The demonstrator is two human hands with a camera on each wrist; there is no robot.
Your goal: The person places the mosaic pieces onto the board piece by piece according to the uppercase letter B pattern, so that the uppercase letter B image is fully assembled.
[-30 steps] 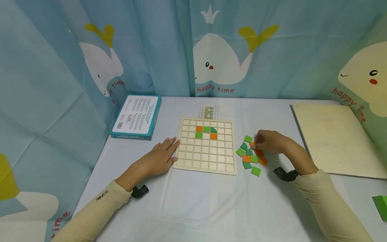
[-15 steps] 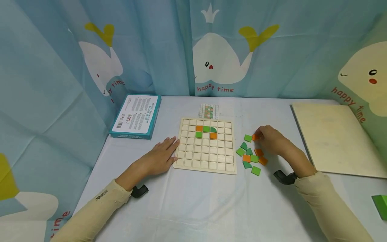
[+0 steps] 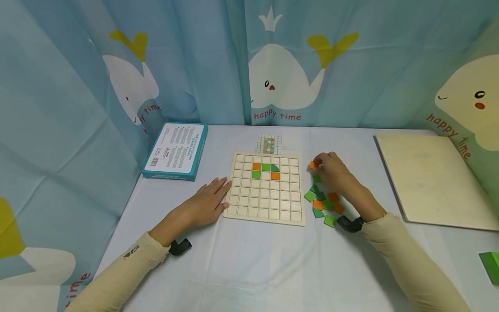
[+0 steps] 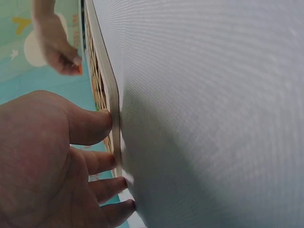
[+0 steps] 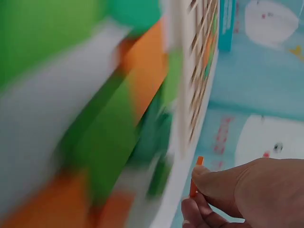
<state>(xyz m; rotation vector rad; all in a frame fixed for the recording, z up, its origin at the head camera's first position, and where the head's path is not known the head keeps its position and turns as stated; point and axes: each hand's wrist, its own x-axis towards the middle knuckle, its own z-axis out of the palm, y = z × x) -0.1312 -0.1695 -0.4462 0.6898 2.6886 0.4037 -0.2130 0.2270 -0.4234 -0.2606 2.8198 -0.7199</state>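
A pale wooden grid board (image 3: 265,203) lies on the table with orange and green tiles set in its upper cells. My left hand (image 3: 208,201) rests at the board's left edge, fingers stretched out; in the left wrist view the thumb and fingertips touch the rim. Between thumb and fingers, my right hand (image 3: 331,171) pinches an orange square tile (image 5: 196,176), held beyond the board's upper right side. Below that hand lies a loose pile of green squares, dark green quarter-round tiles (image 3: 318,213) and orange squares (image 3: 333,197), partly covered by the hand.
A printed pattern card (image 3: 269,144) lies just behind the board. At the back left is a teal box (image 3: 175,149); a large wooden panel (image 3: 432,177) lies on the right. A green block (image 3: 490,266) sits at the right edge. Patterned curtains surround the table.
My right hand has picked an orange tile from the pile and carried it up and to the left, toward the board. The left hand has stayed at the board's edge.
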